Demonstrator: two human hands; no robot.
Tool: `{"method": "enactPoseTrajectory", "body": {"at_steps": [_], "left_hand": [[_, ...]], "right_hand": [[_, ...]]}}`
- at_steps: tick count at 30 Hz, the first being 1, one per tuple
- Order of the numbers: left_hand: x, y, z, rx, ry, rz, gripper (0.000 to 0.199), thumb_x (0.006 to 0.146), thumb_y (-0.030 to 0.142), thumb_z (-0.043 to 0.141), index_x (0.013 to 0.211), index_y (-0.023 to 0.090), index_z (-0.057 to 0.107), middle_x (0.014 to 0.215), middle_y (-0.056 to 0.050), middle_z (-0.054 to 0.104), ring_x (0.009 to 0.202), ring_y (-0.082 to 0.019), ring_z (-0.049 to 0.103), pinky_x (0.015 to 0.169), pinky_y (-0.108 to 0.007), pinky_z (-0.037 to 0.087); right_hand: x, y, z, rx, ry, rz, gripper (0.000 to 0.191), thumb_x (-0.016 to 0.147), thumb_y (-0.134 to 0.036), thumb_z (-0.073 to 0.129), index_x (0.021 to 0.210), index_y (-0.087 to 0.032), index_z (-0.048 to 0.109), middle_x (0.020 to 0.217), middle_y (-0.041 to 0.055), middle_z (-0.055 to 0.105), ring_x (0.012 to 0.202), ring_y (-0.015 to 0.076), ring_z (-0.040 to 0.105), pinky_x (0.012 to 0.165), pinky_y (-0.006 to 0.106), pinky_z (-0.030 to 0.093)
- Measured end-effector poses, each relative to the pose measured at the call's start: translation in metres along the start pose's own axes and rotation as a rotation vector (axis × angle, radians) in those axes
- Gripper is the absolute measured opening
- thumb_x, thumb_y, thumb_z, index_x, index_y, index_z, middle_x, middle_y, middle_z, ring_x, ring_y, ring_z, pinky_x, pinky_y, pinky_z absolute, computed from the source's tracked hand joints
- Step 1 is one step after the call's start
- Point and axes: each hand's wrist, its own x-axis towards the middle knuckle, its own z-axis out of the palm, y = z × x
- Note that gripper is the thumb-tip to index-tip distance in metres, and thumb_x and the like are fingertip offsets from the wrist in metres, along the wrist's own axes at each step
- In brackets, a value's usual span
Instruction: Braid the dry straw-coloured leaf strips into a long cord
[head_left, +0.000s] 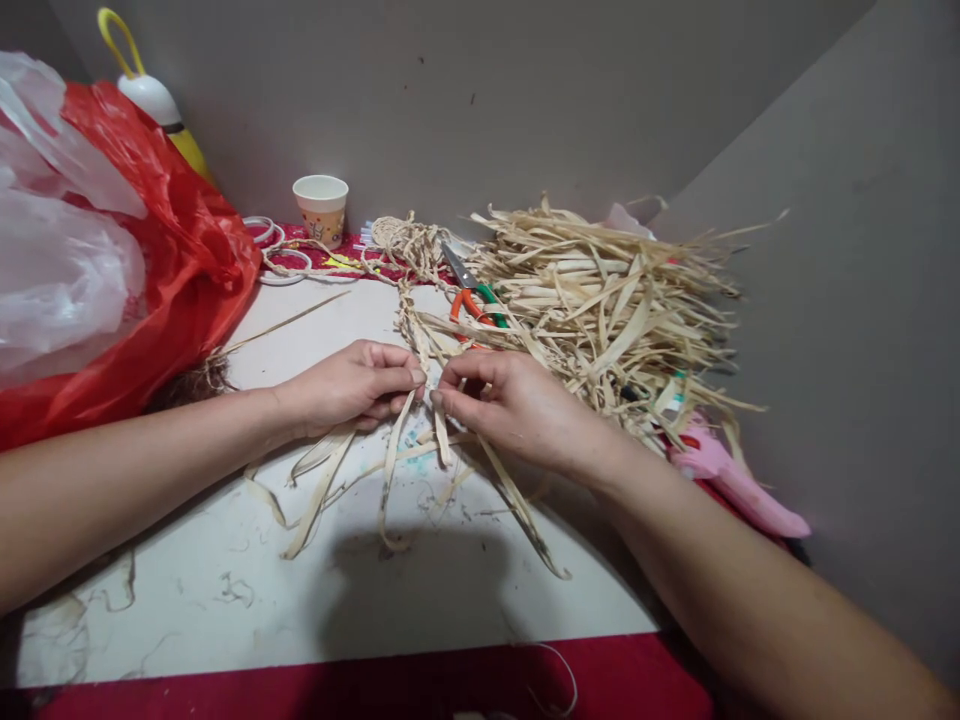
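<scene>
My left hand [360, 385] is closed, thumb against fingers, on pale dried straw strips at the middle of the white board. Close to its right, my right hand [510, 405] pinches the same strips between thumb and fingertips. A braided straw cord [407, 310] runs from between the hands toward the back. Loose straw strips [390, 470] hang below the hands and fan out over the board. Behind my right hand lies a large pile of dried straw [600, 300], with orange-and-green handled scissors [472, 295] at its left edge.
Red and clear plastic bags [187, 250] fill the left side. A paper cup [321, 210], white rings [285, 267] and a yellow-and-white bottle [154, 100] stand or lie at the back. A pink object [739, 485] is at right. Grey walls enclose the white board [225, 560].
</scene>
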Motion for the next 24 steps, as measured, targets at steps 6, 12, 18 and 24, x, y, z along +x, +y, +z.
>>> {"method": "enactPoseTrajectory", "body": {"at_steps": [6,12,18,24], "left_hand": [[0.001,-0.001,0.001,0.029,0.02,0.014,0.018,0.084,0.017,0.051,0.066,0.016,0.052,0.046,0.006,0.046,0.031,-0.002,0.028,0.031,-0.014,0.022],[0.001,-0.002,0.0,0.057,0.027,0.033,0.018,0.083,0.022,0.057,0.067,0.015,0.054,0.049,0.005,0.05,0.031,-0.002,0.032,0.031,-0.015,0.022],[0.002,-0.003,-0.001,0.081,0.038,0.043,0.016,0.081,0.026,0.061,0.07,0.015,0.057,0.05,0.005,0.052,0.03,-0.001,0.032,0.031,-0.016,0.023],[0.001,-0.003,0.0,0.202,0.072,0.067,0.018,0.083,0.026,0.058,0.07,0.013,0.06,0.05,0.005,0.049,0.032,-0.001,0.031,0.032,-0.016,0.022]], "right_hand": [[0.004,-0.006,0.003,0.245,0.017,0.143,0.016,0.076,-0.026,0.062,0.066,-0.016,0.054,0.056,-0.0028,0.049,0.05,0.0085,0.041,0.05,0.022,0.03],[0.01,-0.001,0.001,0.708,-0.113,0.342,0.026,0.069,-0.033,0.07,0.08,-0.016,0.053,0.063,0.0006,0.06,0.044,0.0082,0.047,0.043,0.02,0.031],[0.01,0.006,0.003,0.649,-0.159,0.276,0.021,0.078,-0.034,0.062,0.074,-0.015,0.055,0.055,-0.0023,0.053,0.04,0.0048,0.038,0.038,0.019,0.027],[0.009,0.002,0.005,0.846,-0.216,0.3,0.014,0.084,-0.028,0.053,0.078,-0.016,0.05,0.069,0.001,0.06,0.052,0.0079,0.055,0.044,0.018,0.041]]}}
